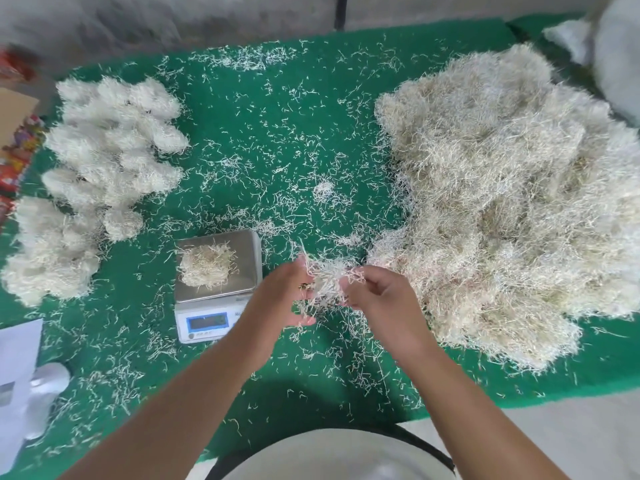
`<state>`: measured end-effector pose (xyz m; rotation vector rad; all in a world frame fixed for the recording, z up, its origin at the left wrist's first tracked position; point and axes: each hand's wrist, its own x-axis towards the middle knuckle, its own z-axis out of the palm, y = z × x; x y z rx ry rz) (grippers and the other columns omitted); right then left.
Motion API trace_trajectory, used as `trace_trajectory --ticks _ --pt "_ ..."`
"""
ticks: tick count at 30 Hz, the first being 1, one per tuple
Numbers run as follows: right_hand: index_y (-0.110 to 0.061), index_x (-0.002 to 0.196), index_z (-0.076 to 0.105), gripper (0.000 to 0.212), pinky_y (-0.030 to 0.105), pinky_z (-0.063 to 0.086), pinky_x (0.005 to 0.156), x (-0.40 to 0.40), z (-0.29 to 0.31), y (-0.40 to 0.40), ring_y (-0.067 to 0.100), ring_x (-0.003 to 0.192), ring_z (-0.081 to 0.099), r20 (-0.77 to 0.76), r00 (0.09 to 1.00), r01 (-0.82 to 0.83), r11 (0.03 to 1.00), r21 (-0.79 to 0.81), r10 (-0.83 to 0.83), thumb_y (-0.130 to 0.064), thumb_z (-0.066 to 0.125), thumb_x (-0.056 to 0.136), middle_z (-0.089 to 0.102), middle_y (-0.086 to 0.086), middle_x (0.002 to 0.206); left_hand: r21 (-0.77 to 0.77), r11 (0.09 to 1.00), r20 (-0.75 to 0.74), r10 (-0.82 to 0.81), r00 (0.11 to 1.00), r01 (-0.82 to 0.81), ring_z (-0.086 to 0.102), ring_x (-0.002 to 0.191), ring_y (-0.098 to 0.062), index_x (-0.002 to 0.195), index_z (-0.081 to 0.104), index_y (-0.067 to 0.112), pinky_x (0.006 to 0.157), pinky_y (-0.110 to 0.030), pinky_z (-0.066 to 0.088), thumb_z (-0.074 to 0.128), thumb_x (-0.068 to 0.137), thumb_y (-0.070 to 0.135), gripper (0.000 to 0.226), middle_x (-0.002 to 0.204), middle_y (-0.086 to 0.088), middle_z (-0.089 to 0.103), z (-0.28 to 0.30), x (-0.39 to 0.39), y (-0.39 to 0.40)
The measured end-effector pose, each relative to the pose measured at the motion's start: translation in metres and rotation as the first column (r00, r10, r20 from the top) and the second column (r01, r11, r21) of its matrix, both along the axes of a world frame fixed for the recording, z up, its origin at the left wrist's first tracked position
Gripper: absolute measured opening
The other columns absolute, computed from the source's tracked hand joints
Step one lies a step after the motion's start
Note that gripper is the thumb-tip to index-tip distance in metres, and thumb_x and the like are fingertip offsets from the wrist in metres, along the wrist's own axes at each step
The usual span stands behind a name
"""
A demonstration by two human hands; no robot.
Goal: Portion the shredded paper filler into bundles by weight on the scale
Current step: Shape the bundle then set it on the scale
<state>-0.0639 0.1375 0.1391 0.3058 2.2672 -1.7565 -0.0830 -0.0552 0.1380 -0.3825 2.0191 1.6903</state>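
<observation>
Shredded paper tuft pinched between both hands; scale writing unreadable.

Green-covered table, grey wall

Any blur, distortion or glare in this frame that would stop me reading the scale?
Head view: wide-angle bowing curves the green table edges; the top-left corner is smeared; the scale display is too small and washed out to read; lighting is soft and even; both hands, left hand and right hand, are fairly sharp.
</observation>
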Motion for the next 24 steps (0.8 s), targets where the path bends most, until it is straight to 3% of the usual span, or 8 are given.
trace_trajectory --ticks 2,6,9,11,14,18,21,24 --pt "-0.024 0.079 0.068 0.022 0.031 0.038 0.053 -0.001 -0.008 -0.017 0.016 0.052 0.044 -0.008 0.997 -0.078 0.997 0.010 0.078 -0.029 0.071 0.100 0.064 0.020 0.072 -0.047 0.998 -0.081 -0.049 0.996 0.045 0.072 0.093 -0.002 0.122 0.062 0.038 0.064 -0.020 0.058 0.056 0.090 0.066 0.043 0.101 0.023 0.069 -0.006 0.014 -0.015" --pt "-0.035 0.119 0.075 0.022 0.025 0.038 0.045 0.003 -0.026 -0.054 0.010 0.047 0.045 0.062 0.975 -0.210 0.976 -0.064 0.213 -0.023 0.070 0.101 0.070 -0.010 0.072 -0.140 0.982 -0.102 0.111 0.989 -0.125 0.072 0.088 0.004 0.112 0.072 0.033 0.075 -0.028 0.062 0.077 0.092 0.029 0.021 0.097 0.019 0.076 -0.027 0.031 -0.051" --pt "-0.041 0.134 0.065 0.036 0.008 0.049 0.072 0.004 -0.036 -0.074 0.001 0.082 0.072 0.100 0.959 -0.262 0.964 -0.050 0.266 -0.037 0.072 0.099 0.076 -0.021 0.099 -0.244 0.954 -0.144 0.145 0.979 -0.177 0.066 0.075 0.016 0.089 0.064 0.045 0.055 -0.005 0.047 0.075 0.093 0.020 0.028 0.075 0.042 0.066 -0.033 0.031 -0.084" --pt "-0.040 0.137 0.062 0.039 0.013 0.048 0.085 0.003 -0.041 -0.080 -0.009 0.099 0.070 0.134 0.942 -0.308 0.951 -0.018 0.307 -0.038 0.071 0.100 0.075 -0.025 0.111 -0.259 0.937 -0.159 0.199 0.967 -0.236 0.071 0.075 0.005 0.094 0.070 0.038 0.055 -0.009 0.048 0.074 0.093 0.023 0.016 0.079 0.031 0.072 -0.034 0.022 -0.110" --pt "-0.040 0.136 0.063 0.035 0.019 0.052 0.090 0.006 -0.045 -0.078 -0.012 0.098 0.069 0.195 0.924 -0.345 0.937 0.047 0.330 -0.041 0.066 0.101 0.074 -0.022 0.114 -0.274 0.893 -0.198 0.311 0.930 -0.357 0.070 0.070 -0.001 0.098 0.076 0.023 0.055 -0.011 0.050 0.076 0.092 0.026 0.006 0.083 0.006 0.076 -0.029 -0.001 -0.146" --pt "-0.046 0.124 0.065 0.024 0.032 0.056 0.101 0.016 -0.051 -0.065 -0.008 0.097 0.070 0.268 0.913 -0.345 0.933 0.105 0.308 -0.043 0.066 0.101 0.076 -0.021 0.109 -0.393 0.834 -0.334 0.263 0.905 -0.388 0.068 0.064 -0.008 0.101 0.076 0.019 0.053 -0.014 0.051 0.075 0.092 0.036 0.018 0.075 0.009 0.074 -0.021 -0.043 -0.179" --pt "-0.047 0.119 0.066 0.021 0.037 0.055 0.101 0.023 -0.055 -0.056 -0.006 0.093 0.073 0.320 0.910 -0.315 0.942 0.119 0.264 -0.039 0.067 0.100 0.077 -0.024 0.101 -0.543 0.788 -0.321 0.124 0.939 -0.290 0.073 0.093 -0.019 0.115 0.075 0.011 0.084 -0.034 0.060 0.075 0.093 0.032 0.030 0.106 -0.003 0.078 -0.034 -0.077 -0.193" --pt "-0.045 0.119 0.068 0.023 0.042 0.056 0.102 0.029 -0.057 -0.051 0.000 0.094 0.075 0.374 0.903 -0.271 0.956 0.112 0.213 -0.035 0.071 0.098 0.078 -0.023 0.102 -0.595 0.793 -0.186 0.024 0.982 -0.132 0.067 0.110 -0.019 0.131 0.069 0.010 0.094 -0.027 0.050 0.078 0.092 0.026 0.043 0.130 -0.011 0.070 -0.051 -0.091 -0.199"
